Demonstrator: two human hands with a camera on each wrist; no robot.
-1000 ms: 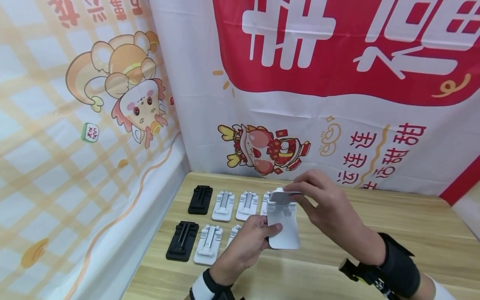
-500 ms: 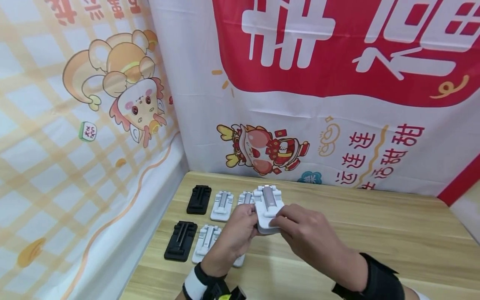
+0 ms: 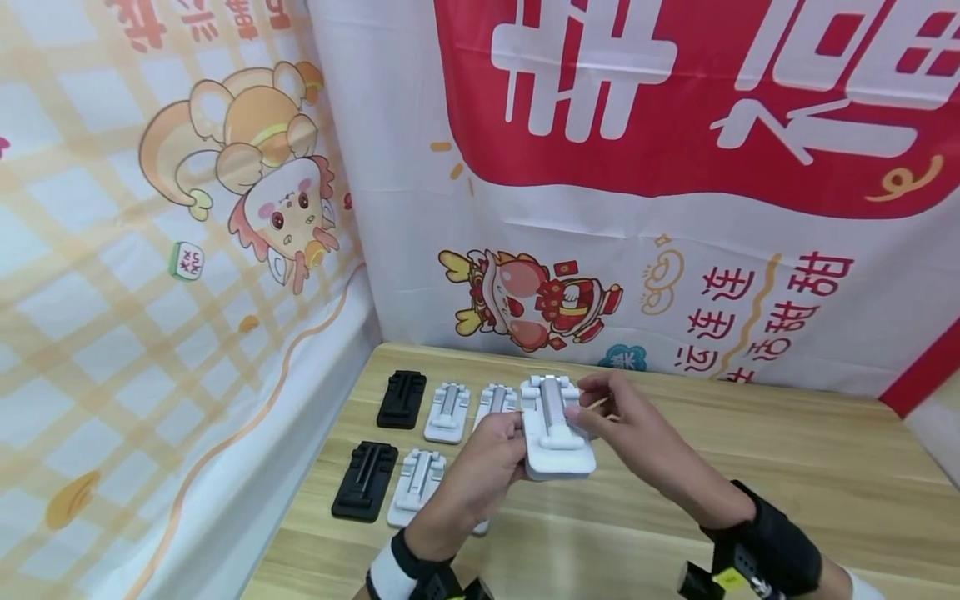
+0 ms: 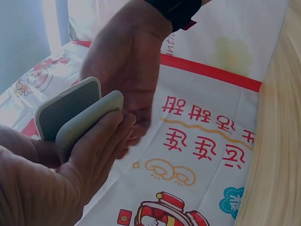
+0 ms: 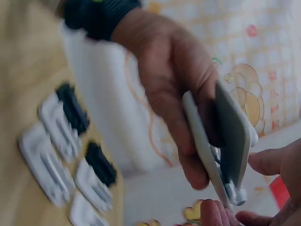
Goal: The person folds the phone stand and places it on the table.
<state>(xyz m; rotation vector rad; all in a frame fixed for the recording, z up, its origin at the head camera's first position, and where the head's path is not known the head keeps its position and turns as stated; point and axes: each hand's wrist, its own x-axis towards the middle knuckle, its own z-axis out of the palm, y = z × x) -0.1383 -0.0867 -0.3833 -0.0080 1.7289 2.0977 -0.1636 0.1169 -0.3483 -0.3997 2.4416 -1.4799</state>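
Note:
A white foldable phone stand (image 3: 558, 460) is up above the table, its column and hinged end showing in the head view. My left hand (image 3: 486, 467) grips it from the left side. In the right wrist view, the left thumb lies between the stand's two plates (image 5: 237, 136), which are spread apart at one end. A dark textured pad (image 4: 70, 109) lines one plate in the left wrist view. My right hand (image 3: 633, 425) pinches the stand's upper right side near the hinge, thumb in front. Its other fingers are partly hidden behind the stand.
Left of the hands, two black phone stands (image 3: 365, 481) and several white phone stands (image 3: 447, 412) lie in two rows on the wooden table (image 3: 750, 467). My left arm partly covers the front row. Printed cloth (image 3: 405, 250) hangs behind and along the left.
The stand has turned from its flap side to its column side. My right hand first lifted the flap at the top, then held the lower edge, and is now at the upper right side.

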